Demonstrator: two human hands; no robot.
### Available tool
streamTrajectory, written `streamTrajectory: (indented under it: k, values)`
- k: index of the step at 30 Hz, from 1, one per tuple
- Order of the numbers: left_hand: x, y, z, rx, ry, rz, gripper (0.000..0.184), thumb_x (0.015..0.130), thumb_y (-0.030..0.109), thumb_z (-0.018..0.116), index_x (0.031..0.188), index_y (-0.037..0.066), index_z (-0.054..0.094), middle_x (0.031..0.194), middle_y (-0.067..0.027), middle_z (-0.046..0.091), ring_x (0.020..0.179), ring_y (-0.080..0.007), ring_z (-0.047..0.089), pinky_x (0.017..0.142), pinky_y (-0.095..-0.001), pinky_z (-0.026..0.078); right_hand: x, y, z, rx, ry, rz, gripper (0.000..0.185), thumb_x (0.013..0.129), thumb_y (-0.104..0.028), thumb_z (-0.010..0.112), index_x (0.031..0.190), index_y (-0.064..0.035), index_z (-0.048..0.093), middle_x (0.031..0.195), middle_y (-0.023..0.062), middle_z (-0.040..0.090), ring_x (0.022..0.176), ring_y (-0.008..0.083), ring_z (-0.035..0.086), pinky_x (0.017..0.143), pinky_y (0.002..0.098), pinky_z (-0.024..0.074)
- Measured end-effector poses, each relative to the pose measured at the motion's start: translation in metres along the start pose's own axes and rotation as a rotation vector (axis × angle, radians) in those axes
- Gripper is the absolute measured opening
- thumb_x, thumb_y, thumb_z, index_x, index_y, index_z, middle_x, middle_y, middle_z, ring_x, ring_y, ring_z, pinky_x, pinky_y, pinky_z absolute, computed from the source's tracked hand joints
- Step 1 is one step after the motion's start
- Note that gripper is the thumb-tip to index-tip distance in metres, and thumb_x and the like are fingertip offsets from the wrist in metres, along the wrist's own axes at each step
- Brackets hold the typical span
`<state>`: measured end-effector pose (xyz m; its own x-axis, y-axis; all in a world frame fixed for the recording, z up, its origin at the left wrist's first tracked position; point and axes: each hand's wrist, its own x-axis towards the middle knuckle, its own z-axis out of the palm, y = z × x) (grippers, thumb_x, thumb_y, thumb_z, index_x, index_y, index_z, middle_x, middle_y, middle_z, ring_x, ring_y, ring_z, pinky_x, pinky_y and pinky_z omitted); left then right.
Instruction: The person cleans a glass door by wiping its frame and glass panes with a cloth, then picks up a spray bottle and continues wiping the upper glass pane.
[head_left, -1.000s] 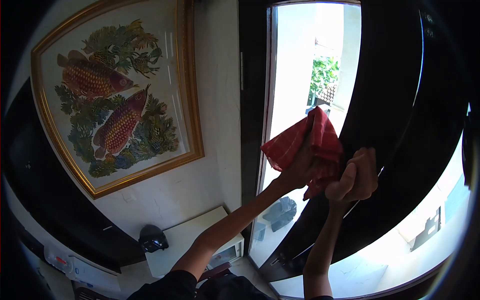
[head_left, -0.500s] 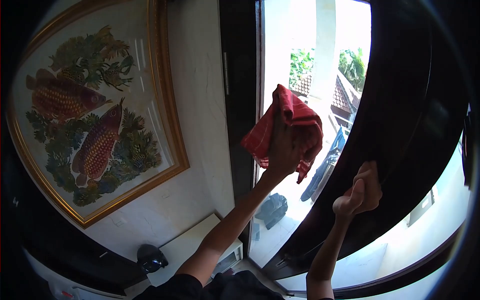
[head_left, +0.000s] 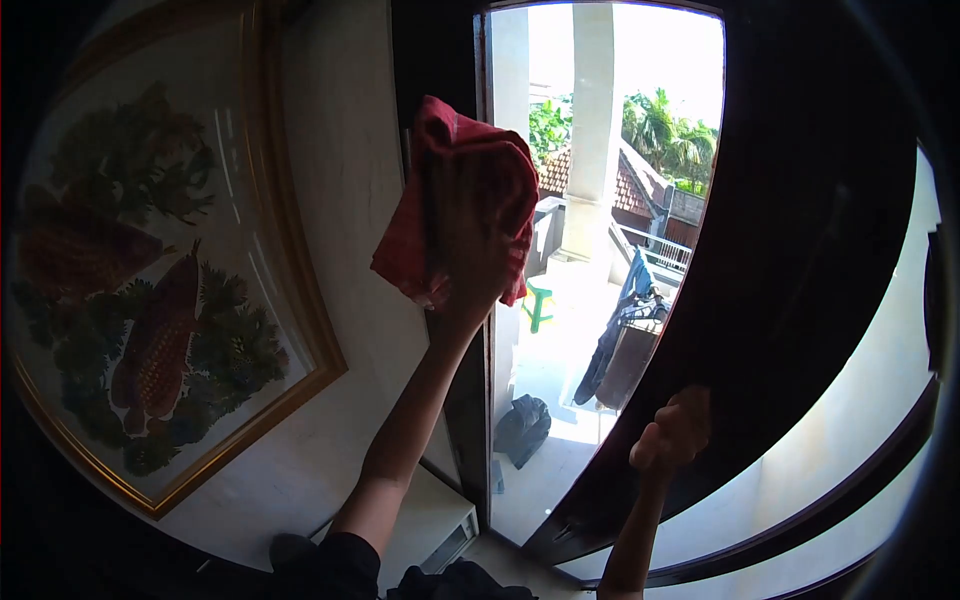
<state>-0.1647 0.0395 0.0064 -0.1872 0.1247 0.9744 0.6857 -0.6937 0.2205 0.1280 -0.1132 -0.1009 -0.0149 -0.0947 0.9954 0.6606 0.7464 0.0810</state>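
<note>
The left hand (head_left: 465,235) grips a bunched red fabric cloth (head_left: 488,148) at the dark upright door frame (head_left: 435,50). The right hand (head_left: 676,435) is curled closed at the dark door panel (head_left: 800,220). Beyond are a low white cabinet (head_left: 425,515) and a dark, crumpled plastic bag (head_left: 522,430), contents indiscernible. The cloth has shifted left from the bright opening.

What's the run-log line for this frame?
left hand: holding red cloth in front of dark frame | right hand: fingers curled at dark panel, contact unclear | framed fish picture: left side
</note>
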Motion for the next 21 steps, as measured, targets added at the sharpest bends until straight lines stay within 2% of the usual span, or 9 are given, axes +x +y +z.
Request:
streamTrajectory:
  k: [4,6,8,10,13,16,17,18,21]
  values:
    - [0.033,0.001,-0.007,0.175,-0.003,0.248,0.091,0.107,0.058,0.054,0.171,0.001,0.022,0.175,-0.0264,0.026,0.161,-0.0476,0.027,0.132,-0.0620,0.020,-0.003,0.001,0.004,-0.027,0.038,-0.014,0.039,0.092,-0.032,0.056,0.064,-0.0081,0.044,0.058,0.0088,0.038,0.052,0.0265,0.043,0.057,0.0390,0.0367]
    - [0.002,0.002,-0.011,0.167,-0.055,0.124,0.095,0.098,0.029,0.073,0.173,0.006,0.019,0.176,-0.0227,0.025,0.162,-0.0436,0.026,0.133,-0.0578,0.022,-0.007,0.001,0.002,-0.064,0.067,0.005,0.042,0.096,-0.036,0.054,0.066,-0.0085,0.042,0.060,0.0086,0.037,0.054,0.0261,0.043,0.058,0.0387,0.0363]
    - [-0.041,-0.005,-0.013,0.207,-0.079,0.089,0.096,0.100,0.031,0.071,0.174,0.006,0.014,0.177,-0.0216,0.024,0.163,-0.0430,0.025,0.133,-0.0568,0.022,-0.009,0.000,0.002,-0.075,0.063,0.000,0.044,0.097,-0.038,0.053,0.066,-0.0088,0.042,0.060,0.0085,0.036,0.054,0.0259,0.042,0.057,0.0384,0.0354]
    - [-0.076,-0.012,-0.014,0.110,-0.039,0.087,0.088,0.107,0.055,0.056,0.170,0.002,0.025,0.170,-0.0259,0.035,0.156,-0.0444,0.037,0.128,-0.0557,0.031,-0.007,0.003,0.002,-0.082,0.061,-0.016,0.045,0.099,-0.039,0.051,0.067,-0.0092,0.041,0.060,0.0083,0.035,0.055,0.0257,0.042,0.057,0.0382,0.0345]
    - [-0.084,-0.015,-0.021,-0.140,-0.256,-0.206,0.075,0.107,0.048,0.061,0.162,0.004,0.037,0.154,-0.0248,0.048,0.143,-0.0421,0.049,0.120,-0.0508,0.038,-0.006,0.002,0.003,-0.080,0.048,-0.027,0.046,0.100,-0.039,0.051,0.066,-0.0093,0.040,0.060,0.0080,0.034,0.054,0.0257,0.040,0.057,0.0378,0.0329]
    - [-0.048,-0.060,0.005,-0.244,-0.293,-0.200,0.064,0.106,0.046,0.063,0.151,0.004,0.045,0.138,-0.0231,0.052,0.129,-0.0409,0.055,0.113,-0.0511,0.041,-0.003,0.000,0.003,-0.090,0.051,-0.037,0.046,0.099,-0.039,0.052,0.066,-0.0095,0.040,0.060,0.0078,0.033,0.054,0.0253,0.039,0.057,0.0379,0.0319]
    - [-0.026,-0.046,0.000,-0.603,-0.277,-0.296,0.073,0.108,0.045,0.060,0.162,0.002,0.036,0.155,-0.0256,0.047,0.144,-0.0435,0.048,0.122,-0.0519,0.036,-0.003,-0.001,0.002,-0.115,0.037,-0.032,0.046,0.099,-0.039,0.052,0.066,-0.0096,0.039,0.060,0.0078,0.033,0.054,0.0252,0.039,0.057,0.0381,0.0319]
    - [-0.007,-0.024,-0.006,-0.610,-0.280,-0.292,0.073,0.108,0.045,0.060,0.162,0.002,0.036,0.155,-0.0256,0.047,0.144,-0.0435,0.048,0.122,-0.0519,0.036,-0.003,-0.001,0.002,-0.141,0.024,-0.027,0.047,0.099,-0.040,0.052,0.066,-0.0097,0.039,0.060,0.0078,0.033,0.055,0.0251,0.040,0.057,0.0383,0.0318]
    - [0.025,0.011,-0.017,-0.105,-0.134,0.052,0.087,0.109,0.040,0.059,0.173,0.002,0.012,0.178,-0.0245,0.020,0.165,-0.0436,0.019,0.135,-0.0540,0.016,-0.004,0.001,0.003,-0.141,0.030,-0.037,0.047,0.099,-0.041,0.053,0.066,-0.0099,0.038,0.060,0.0079,0.034,0.055,0.0250,0.040,0.057,0.0386,0.0308]
